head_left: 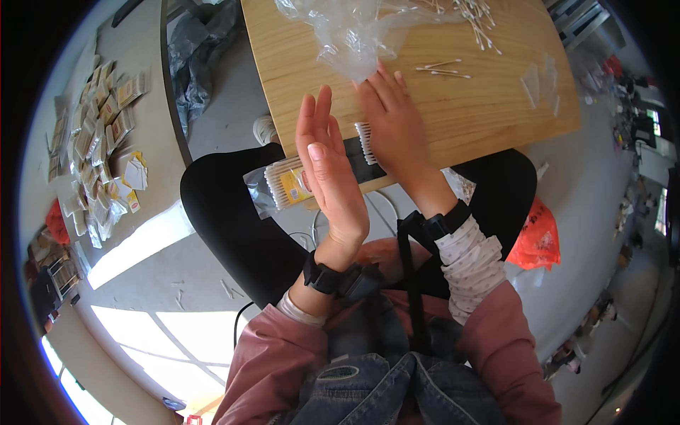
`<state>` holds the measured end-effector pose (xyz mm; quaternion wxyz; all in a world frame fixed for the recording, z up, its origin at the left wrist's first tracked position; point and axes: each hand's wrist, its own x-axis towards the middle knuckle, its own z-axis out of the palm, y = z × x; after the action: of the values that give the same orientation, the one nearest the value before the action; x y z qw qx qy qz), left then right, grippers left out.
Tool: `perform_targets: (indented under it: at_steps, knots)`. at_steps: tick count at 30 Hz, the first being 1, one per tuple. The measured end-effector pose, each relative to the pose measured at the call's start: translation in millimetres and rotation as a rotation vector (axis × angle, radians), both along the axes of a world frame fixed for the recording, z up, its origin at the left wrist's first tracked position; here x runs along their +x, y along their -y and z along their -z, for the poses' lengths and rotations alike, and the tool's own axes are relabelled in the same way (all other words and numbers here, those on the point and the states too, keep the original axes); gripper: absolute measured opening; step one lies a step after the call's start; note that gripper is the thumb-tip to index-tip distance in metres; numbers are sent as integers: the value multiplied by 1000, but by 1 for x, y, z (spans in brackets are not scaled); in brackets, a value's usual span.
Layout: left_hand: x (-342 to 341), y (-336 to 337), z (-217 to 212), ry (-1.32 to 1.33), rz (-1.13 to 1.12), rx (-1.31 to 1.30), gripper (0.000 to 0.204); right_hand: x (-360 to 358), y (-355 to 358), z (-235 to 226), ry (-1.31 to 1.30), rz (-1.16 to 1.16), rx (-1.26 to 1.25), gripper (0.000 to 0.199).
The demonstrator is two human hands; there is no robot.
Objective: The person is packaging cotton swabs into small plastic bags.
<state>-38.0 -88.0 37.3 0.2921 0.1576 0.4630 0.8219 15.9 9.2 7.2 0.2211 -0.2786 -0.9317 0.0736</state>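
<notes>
My left hand (329, 173) is raised on edge near the table's front edge, fingers straight and thumb up. Just left of it, partly behind the palm, lies a clear packet of cotton swabs (280, 185) with a yellow label; whether the hand touches it I cannot tell. My right hand (394, 127) lies flat with fingers stretched forward, covering most of a row of cotton swabs (366, 145) whose white tips stick out on its left. Between the hands sits a dark flat strip (360, 164) at the table edge. The right fingertips reach a crumpled clear plastic bag (354, 42).
On the wooden table (304, 85), loose cotton swabs (445, 69) lie beyond my right hand, with clear plastic pieces (542, 85) farther right. A grey side table at left bears a heap of swab packets (103, 131). A red plastic bag (536, 237) is by my right knee.
</notes>
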Motion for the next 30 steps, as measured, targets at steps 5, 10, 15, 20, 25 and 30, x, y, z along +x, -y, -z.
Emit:
perform_targets:
  at_steps: [5, 10, 15, 20, 25, 30]
  knots:
    - [3, -1, 8, -34, 178, -35, 66, 1, 0, 1, -26, -32, 38, 41]
    - [10, 6, 6, -47, 201, -23, 67, -2, 4, 0, -102, -25, -117, 41]
    - [-47, 36, -20, -414, -111, -235, 47, 2, -2, 2, -22, -14, 62, 42]
    - [-92, 58, 2, -967, -30, -1028, 34, -2, 4, 2, -55, -18, -46, 44]
    - [-82, 51, 19, -952, -19, -1248, 47, -12, 17, 4, -81, -60, -6, 44]
    - [-84, 47, 27, -862, 5, -1171, 51, -19, 28, 3, -73, -74, -22, 45]
